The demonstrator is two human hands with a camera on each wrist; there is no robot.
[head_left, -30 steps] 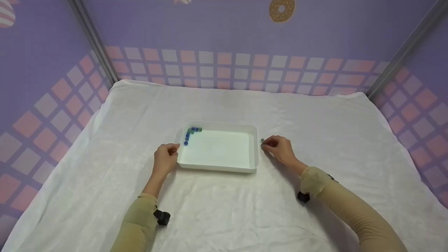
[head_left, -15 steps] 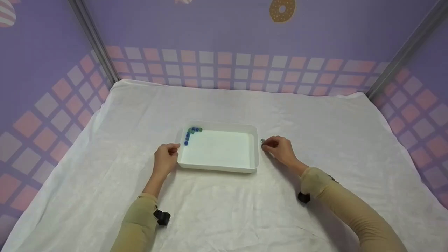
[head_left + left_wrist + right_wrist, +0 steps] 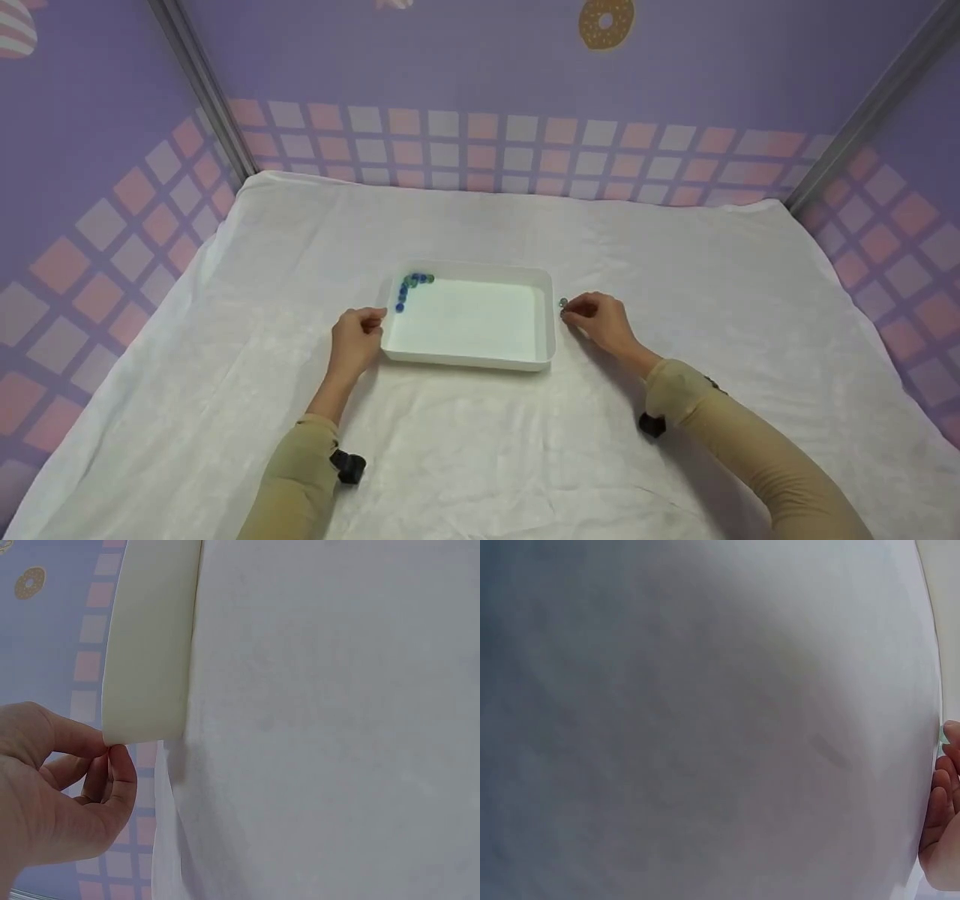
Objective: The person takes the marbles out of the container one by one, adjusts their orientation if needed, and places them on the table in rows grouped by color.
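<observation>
- Head view: a person is working with both bare hands over a tabletop, and a white cloth [image 3: 480, 450] is covering it. A shallow white tray [image 3: 469, 358] is sitting near the middle.
- Blue and green marbles [image 3: 409, 282] are lying inside the tray, bunching in its far left corner and running along the left and far walls.
- The left hand [image 3: 355, 339] is holding the tray's left rim, its grip closing on the edge between thumb and fingertip.
- The right hand [image 3: 601, 321] is reaching just outside the tray's right wall, where two marbles are resting on the cloth side. Its grip is coming together on the near marble [image 3: 564, 313] — the far marble [image 3: 563, 302] is lying right beside it.
- Beige sleeves [image 3: 296, 465] are covering both forearms; a purple wall [image 3: 480, 52] with pink and white squares is standing behind.
- Left wrist view: thumb and index finger are pinching the tray's rim at a corner, the other fingers curling below.
- Right wrist view: cloth is filling most of the frame. The right hand is showing only partly at the edge — a greenish bit is peeking out by its fingertips, beside the tray.
</observation>
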